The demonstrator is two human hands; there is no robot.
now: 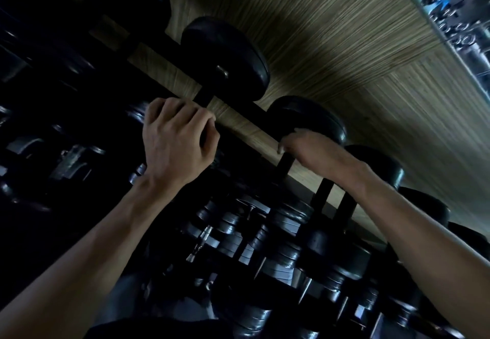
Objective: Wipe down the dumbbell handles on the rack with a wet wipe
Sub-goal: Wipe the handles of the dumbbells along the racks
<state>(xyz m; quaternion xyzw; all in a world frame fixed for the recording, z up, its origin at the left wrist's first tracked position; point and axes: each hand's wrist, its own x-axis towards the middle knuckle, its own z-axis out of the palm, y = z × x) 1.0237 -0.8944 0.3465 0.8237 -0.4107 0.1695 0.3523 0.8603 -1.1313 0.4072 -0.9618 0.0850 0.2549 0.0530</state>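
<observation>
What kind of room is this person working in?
Most likely a gym's free-weights area. Black dumbbells sit in a row on a rack, more weights are stacked on a tier below, and the wall behind is wood-grain panelling.

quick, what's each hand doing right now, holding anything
Left hand: fingers curled round a dark dumbbell handle on the rack; no wipe visible.
Right hand: fingers curled over the next dumbbell; too dark to see a wipe.
</observation>
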